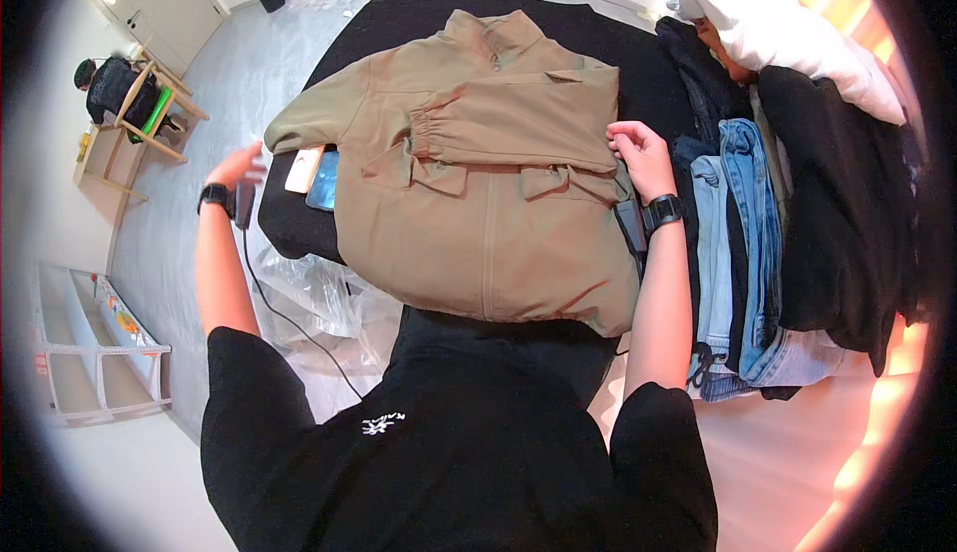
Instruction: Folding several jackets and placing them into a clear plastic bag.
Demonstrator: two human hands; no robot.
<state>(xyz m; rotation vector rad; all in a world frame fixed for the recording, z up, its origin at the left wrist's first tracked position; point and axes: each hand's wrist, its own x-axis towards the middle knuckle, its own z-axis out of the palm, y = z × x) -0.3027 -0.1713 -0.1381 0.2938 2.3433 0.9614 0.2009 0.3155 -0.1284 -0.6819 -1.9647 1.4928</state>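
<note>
A khaki jacket point(429, 243) lies spread out with its collar away from me. Its right-side sleeve is folded across the chest, and the gathered elastic cuff points left. The other sleeve point(319, 109) sticks out to the left. My right hand point(643, 151) pinches the jacket's right edge beside the folded sleeve. Off the end of the left sleeve, my left hand point(237, 166) hovers with fingers stretched and slightly blurred, holding nothing. A blue phone-like item point(323, 185) and a pale flat item point(302, 169) lie partly under the jacket's left side.
Under the jacket is a black-covered surface point(349, 49). Folded jeans point(750, 243), dark garments point(827, 193) and a white bundle point(788, 39) are piled at right. Clear plastic point(309, 293) lies below at left, near a cable point(269, 298). A person point(110, 94) sits far left; white shelving point(100, 353) stands nearer.
</note>
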